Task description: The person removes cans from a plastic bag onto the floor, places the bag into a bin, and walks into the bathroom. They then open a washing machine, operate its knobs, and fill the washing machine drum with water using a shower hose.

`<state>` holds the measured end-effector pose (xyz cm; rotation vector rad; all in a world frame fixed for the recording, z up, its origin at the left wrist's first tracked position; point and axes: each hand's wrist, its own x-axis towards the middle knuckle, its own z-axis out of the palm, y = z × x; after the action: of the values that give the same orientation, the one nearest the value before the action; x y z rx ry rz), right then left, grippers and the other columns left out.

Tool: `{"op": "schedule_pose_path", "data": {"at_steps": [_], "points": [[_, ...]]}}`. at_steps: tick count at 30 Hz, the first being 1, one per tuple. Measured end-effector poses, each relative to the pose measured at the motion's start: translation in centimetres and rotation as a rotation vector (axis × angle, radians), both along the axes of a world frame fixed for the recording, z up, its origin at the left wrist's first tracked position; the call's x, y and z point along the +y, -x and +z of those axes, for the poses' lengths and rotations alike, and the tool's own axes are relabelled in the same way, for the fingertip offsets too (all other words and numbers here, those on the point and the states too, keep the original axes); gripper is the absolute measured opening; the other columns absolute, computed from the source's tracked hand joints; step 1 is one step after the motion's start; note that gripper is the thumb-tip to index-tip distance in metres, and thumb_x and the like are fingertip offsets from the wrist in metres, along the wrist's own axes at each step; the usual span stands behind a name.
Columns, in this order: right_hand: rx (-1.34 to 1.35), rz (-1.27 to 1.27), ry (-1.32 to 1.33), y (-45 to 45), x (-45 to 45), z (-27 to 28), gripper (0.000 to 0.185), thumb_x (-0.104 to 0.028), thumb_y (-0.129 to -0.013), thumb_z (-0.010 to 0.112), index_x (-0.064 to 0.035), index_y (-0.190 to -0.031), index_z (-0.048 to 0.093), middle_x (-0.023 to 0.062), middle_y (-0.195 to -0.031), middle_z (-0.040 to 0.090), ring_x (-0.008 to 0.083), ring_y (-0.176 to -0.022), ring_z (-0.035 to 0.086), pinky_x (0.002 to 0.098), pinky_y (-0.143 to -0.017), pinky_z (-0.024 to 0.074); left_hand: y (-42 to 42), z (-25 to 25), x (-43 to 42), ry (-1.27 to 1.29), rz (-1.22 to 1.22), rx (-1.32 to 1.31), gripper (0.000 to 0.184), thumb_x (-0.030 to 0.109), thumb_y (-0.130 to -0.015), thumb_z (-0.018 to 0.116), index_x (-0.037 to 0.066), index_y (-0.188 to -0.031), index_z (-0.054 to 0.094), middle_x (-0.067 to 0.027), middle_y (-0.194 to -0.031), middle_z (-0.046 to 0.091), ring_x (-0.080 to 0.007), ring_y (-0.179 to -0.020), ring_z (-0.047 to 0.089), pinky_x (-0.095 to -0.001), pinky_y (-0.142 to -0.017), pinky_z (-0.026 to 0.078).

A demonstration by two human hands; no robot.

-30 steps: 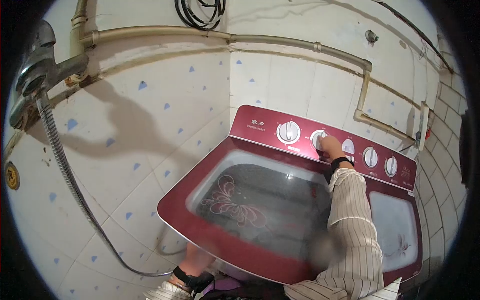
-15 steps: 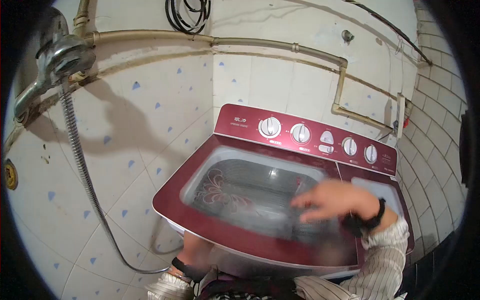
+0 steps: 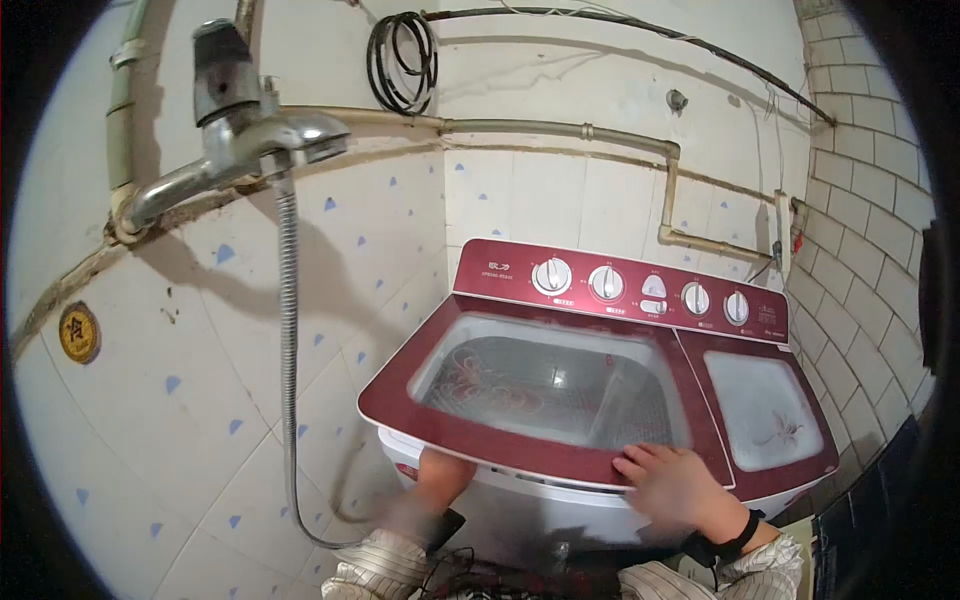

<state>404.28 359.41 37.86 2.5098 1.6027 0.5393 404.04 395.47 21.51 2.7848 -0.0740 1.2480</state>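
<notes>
A twin-tub washing machine with a dark red top stands in front of me. Its wide washing machine lid (image 3: 520, 450) has a clear window; through it the grey tub shows, with a flower print on the window. My left hand (image 3: 440, 485) reaches up to the lid's front edge at the left, its fingers hidden beneath that edge. My right hand (image 3: 675, 485), partly blurred, lies at the front edge farther right. Its fingers stretch over the red rim and touch it; nothing loose is visible in it. A black band circles the right wrist.
A control panel (image 3: 620, 285) with several knobs runs along the machine's back. The smaller spin-side lid (image 3: 765, 410) lies at the right. A wall faucet (image 3: 235, 140) and its metal shower hose (image 3: 289, 350) hang at the left. A coiled black cable (image 3: 402, 65) hangs above the pipe.
My right hand has come down from above the window to the front rim. My left hand stays at the lid's front left. The view has shifted, showing more of the faucet and the spin side.
</notes>
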Motion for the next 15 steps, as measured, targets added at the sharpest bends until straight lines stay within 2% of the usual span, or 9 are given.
{"op": "schedule_pose_path", "data": {"at_steps": [1, 3, 4, 6, 8, 9, 11, 13, 15], "points": [[-0.058, -0.008, -0.042, 0.2, -0.2, 0.8, 0.048, -0.026, -0.075, 0.067, -0.0101, -0.119, 0.056, 0.0129, -0.119, 0.058, 0.029, -0.105, 0.058, 0.0388, -0.08, 0.0504, 0.8, 1.6, -0.7, 0.003, 0.0, -0.001, 0.029, 0.026, -0.082, 0.057, 0.009, -0.104, 0.064, -0.013, -0.103, 0.064, -0.0308, -0.098, 0.06, -0.0437, -0.084, 0.044], [-0.13, 0.003, -0.176, 0.0, -0.3, 2.8, 0.042, -0.024, -0.072, 0.069, -0.012, -0.111, 0.061, 0.0097, -0.108, 0.064, 0.027, -0.09, 0.064, 0.0355, -0.071, 0.0529, 2.7, 5.0, -2.2, 0.068, 0.153, 0.555, 0.025, 0.028, -0.083, 0.058, 0.006, -0.094, 0.063, -0.0129, -0.095, 0.065, -0.0285, -0.093, 0.061, -0.0442, -0.081, 0.042], [-0.14, 0.018, -0.278, -0.2, -0.3, 3.7, 0.04, -0.023, -0.07, 0.071, -0.0106, -0.107, 0.062, 0.0101, -0.105, 0.064, 0.0273, -0.086, 0.064, 0.0357, -0.07, 0.0526, 3.2, 5.1, -2.4, 0.066, 0.143, 0.565, 0.025, 0.028, -0.083, 0.058, 0.006, -0.094, 0.063, -0.0129, -0.095, 0.065, -0.0285, -0.093, 0.061, -0.0442, -0.081, 0.042], [-0.176, 0.055, -0.415, -1.6, -0.4, 5.5, 0.037, -0.023, -0.069, 0.073, -0.0092, -0.102, 0.063, 0.011, -0.093, 0.066, 0.0285, -0.081, 0.065, 0.038, -0.067, 0.0517, 4.0, 4.9, -2.5, 0.063, 0.045, 0.317, 0.027, 0.032, -0.083, 0.059, 0.006, -0.091, 0.061, -0.0115, -0.092, 0.064, -0.0263, -0.089, 0.061, -0.043, -0.08, 0.041], [-0.246, -0.048, -0.45, -2.6, -0.1, 8.2, 0.03, -0.025, -0.074, 0.07, -0.0074, -0.098, 0.065, 0.0119, -0.081, 0.065, 0.0298, -0.073, 0.063, 0.0391, -0.064, 0.0503, 4.4, 4.2, -2.6, 0.039, 0.028, 0.245, 0.023, 0.03, -0.082, 0.061, 0.008, -0.088, 0.06, -0.0092, -0.088, 0.063, -0.0267, -0.085, 0.06, -0.0434, -0.079, 0.04], [-0.313, -0.017, -0.512, -3.9, 0.0, 9.4, 0.025, -0.026, -0.076, 0.068, -0.0101, -0.096, 0.065, 0.0103, -0.078, 0.064, 0.0281, -0.07, 0.062, 0.0387, -0.061, 0.0488, 4.8, 4.3, -2.7, 0.044, 0.026, 0.209, 0.022, 0.029, -0.081, 0.062, 0.008, -0.089, 0.06, -0.0088, -0.086, 0.062, -0.0266, -0.084, 0.06, -0.0435, -0.077, 0.039], [-0.243, -0.17, -0.481, -5.0, 0.2, 12.2, 0.028, -0.031, -0.082, 0.063, -0.0097, -0.099, 0.066, 0.012, -0.08, 0.065, 0.0299, -0.071, 0.062, 0.0387, -0.062, 0.0484, 5.3, 4.2, -2.8, 0.052, 0.024, 0.175, 0.022, 0.027, -0.081, 0.063, 0.008, -0.09, 0.06, -0.0084, -0.085, 0.062, -0.0264, -0.083, 0.059, -0.0436, -0.076, 0.039], [-0.116, -0.082, -0.396, -6.1, 0.3, 14.8, 0.031, -0.035, -0.085, 0.058, -0.0085, -0.099, 0.067, 0.013, -0.08, 0.065, 0.0322, -0.071, 0.061, 0.0399, -0.064, 0.048, 5.4, 4.0, -2.7, 0.106, 0.006, 0.172, 0.026, 0.029, -0.081, 0.062, 0.008, -0.096, 0.063, -0.0073, -0.084, 0.063, -0.0258, -0.082, 0.059, -0.0426, -0.076, 0.039], [-0.035, -0.046, -0.331, -6.6, 0.6, 16.7, 0.033, -0.036, -0.087, 0.056, -0.0078, -0.099, 0.067, 0.0134, -0.08, 0.065, 0.0331, -0.072, 0.061, 0.0403, -0.065, 0.048, 5.5, 4.0, -2.7, 0.096, 0.024, 0.174, 0.026, 0.028, -0.081, 0.062, 0.007, -0.096, 0.063, -0.0073, -0.084, 0.063, -0.0258, -0.082, 0.059, -0.0425, -0.076, 0.039]]}}
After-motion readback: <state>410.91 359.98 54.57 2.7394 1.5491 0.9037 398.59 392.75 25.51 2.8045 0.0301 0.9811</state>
